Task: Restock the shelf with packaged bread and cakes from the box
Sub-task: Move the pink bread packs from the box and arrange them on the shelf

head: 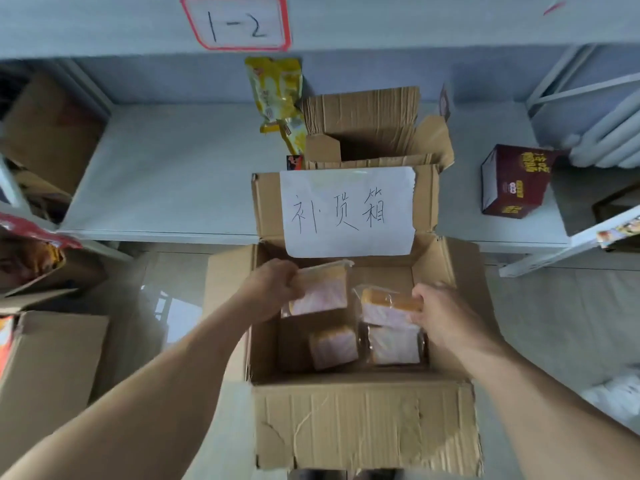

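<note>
An open cardboard box (pixel 363 424) with a handwritten paper label on its far flap stands on the floor in front of the shelf (pixel 166 188). My left hand (pixel 273 289) grips a clear-wrapped bread packet (pixel 320 289) and holds it above the box's left side. My right hand (pixel 446 317) grips a second bread packet (pixel 388 306) inside the box at the right. Two more wrapped packets (pixel 334 348) (pixel 394 346) lie on the box floor.
On the shelf stand a smaller open carton (pixel 367 129), a yellow snack bag (pixel 277 95) and a dark red box (pixel 512 181). Cartons (pixel 48 372) stand on the floor at the left. A label reading 1-2 (pixel 235 22) hangs above.
</note>
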